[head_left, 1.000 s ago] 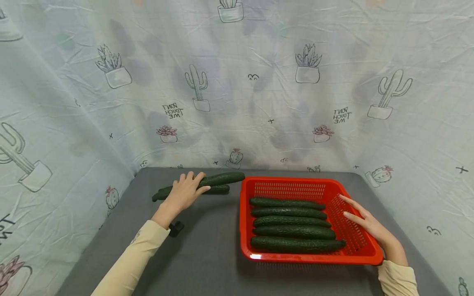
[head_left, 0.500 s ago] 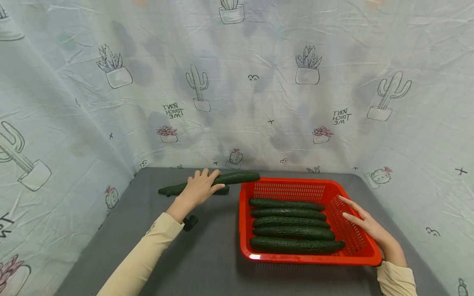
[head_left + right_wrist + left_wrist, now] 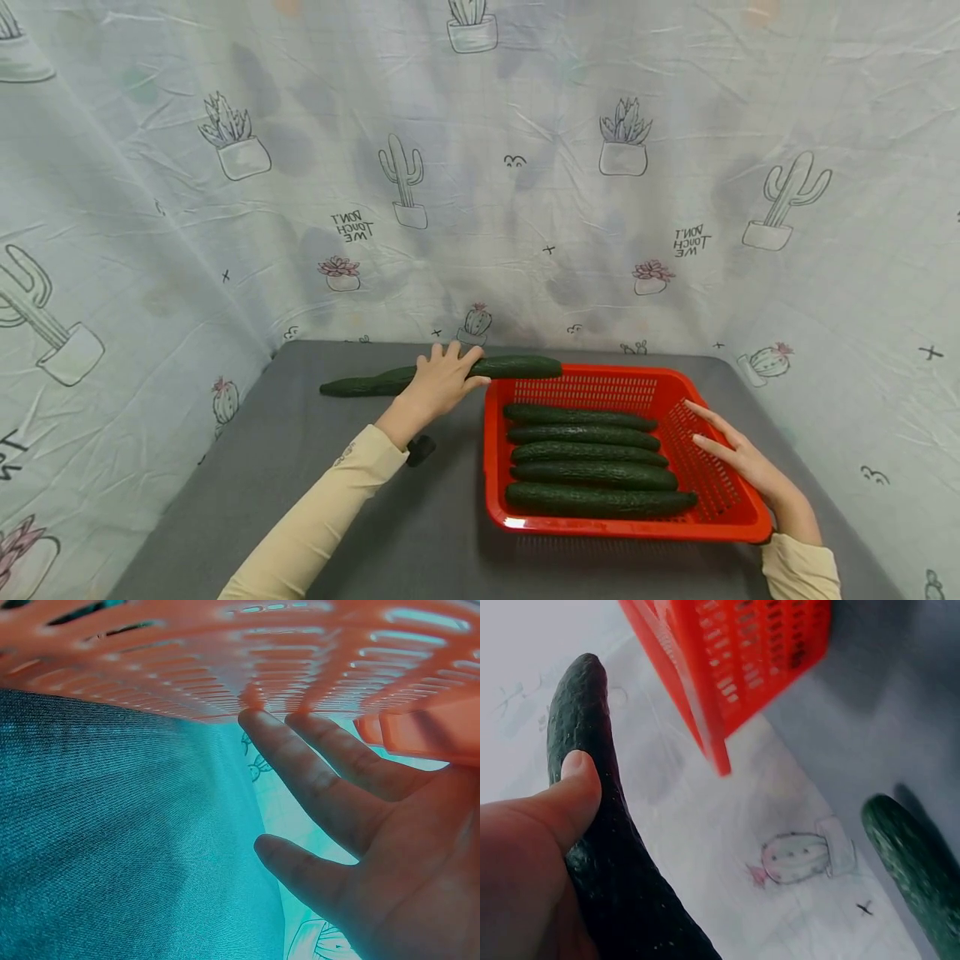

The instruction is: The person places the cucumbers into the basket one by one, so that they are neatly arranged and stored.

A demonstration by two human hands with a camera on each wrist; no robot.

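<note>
My left hand [image 3: 438,387] grips a dark green cucumber [image 3: 521,367] around its middle, thumb on the near side. The cucumber's far end overlaps the back left corner of the red plastic basket [image 3: 491,458]. In the left wrist view the thumb lies along the cucumber [image 3: 630,877], with the basket's corner beside it. A second cucumber [image 3: 352,386] lies on the table behind my left hand, partly hidden. My right hand [image 3: 757,467] straddles the basket's right rim: two straight digits reach inside, and other straight fingers [image 3: 315,780] touch the slotted wall from outside.
Several cucumbers [image 3: 592,475] lie side by side across the basket, at its left and middle. The grey table [image 3: 405,533] ends at a pale curtain [image 3: 555,200] printed with cacti. A black wrist device [image 3: 422,450] hangs under my left wrist.
My left hand has carried its cucumber to the right, from beside the basket to over its back left corner. More of the cucumber on the table shows. My right hand stays on the basket.
</note>
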